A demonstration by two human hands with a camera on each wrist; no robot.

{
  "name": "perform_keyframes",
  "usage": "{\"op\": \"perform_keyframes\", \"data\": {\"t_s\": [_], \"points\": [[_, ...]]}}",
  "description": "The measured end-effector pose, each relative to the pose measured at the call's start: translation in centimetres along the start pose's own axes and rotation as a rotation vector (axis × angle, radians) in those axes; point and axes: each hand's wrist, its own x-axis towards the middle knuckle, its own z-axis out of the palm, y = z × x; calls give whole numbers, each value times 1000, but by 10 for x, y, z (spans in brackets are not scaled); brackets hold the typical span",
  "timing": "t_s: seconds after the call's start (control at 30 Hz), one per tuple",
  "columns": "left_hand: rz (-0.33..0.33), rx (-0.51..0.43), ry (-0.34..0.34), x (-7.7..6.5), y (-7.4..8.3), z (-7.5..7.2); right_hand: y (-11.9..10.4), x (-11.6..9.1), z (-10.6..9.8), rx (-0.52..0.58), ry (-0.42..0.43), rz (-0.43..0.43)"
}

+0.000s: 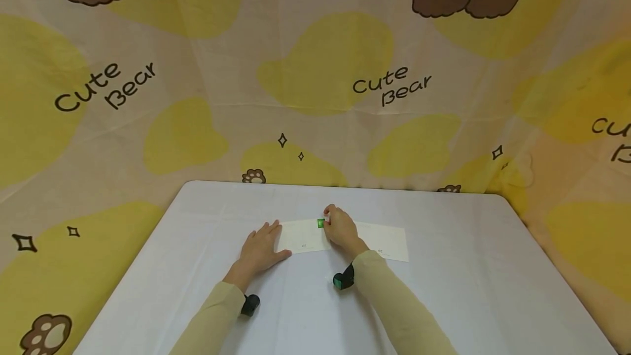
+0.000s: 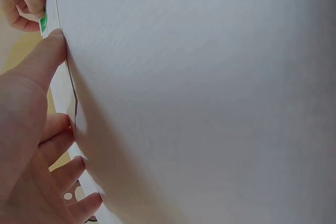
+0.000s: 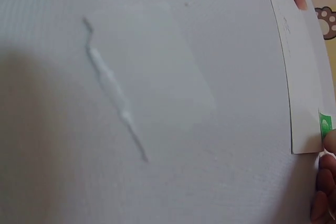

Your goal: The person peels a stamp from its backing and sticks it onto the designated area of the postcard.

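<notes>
A white paper card [image 1: 303,237], perhaps an envelope, lies flat on the table with small print near its lower edge. My left hand [image 1: 261,248] rests on its left end, fingers spread and thumb along the near edge. At the card's upper right corner is a small green stamp-like sticker [image 1: 321,223]. My right hand [image 1: 342,230] pinches the sticker's right edge, fingers curled; in the right wrist view the thumb [image 3: 331,142] covers part of the sticker [image 3: 325,123]. A second white card [image 1: 386,240] lies to the right, partly hidden behind the right hand.
A clear film piece [image 3: 152,72] with a wrinkled edge lies on the white table [image 1: 296,316], near the right wrist. A patterned cloth [image 1: 315,70] hangs behind the table's far edge.
</notes>
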Motion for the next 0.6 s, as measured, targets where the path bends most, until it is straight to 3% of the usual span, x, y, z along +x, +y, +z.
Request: {"op": "perform_keyframes", "data": {"t_s": [0.37, 0.5, 0.6], "points": [[3, 6, -4, 1, -3, 3, 0, -14, -14, 145, -54, -95], [2, 1, -4, 1, -3, 2, 2, -19, -17, 122, -79, -143], [6, 0, -9, 2, -2, 3, 4, -22, -19, 33, -85, -215]]}}
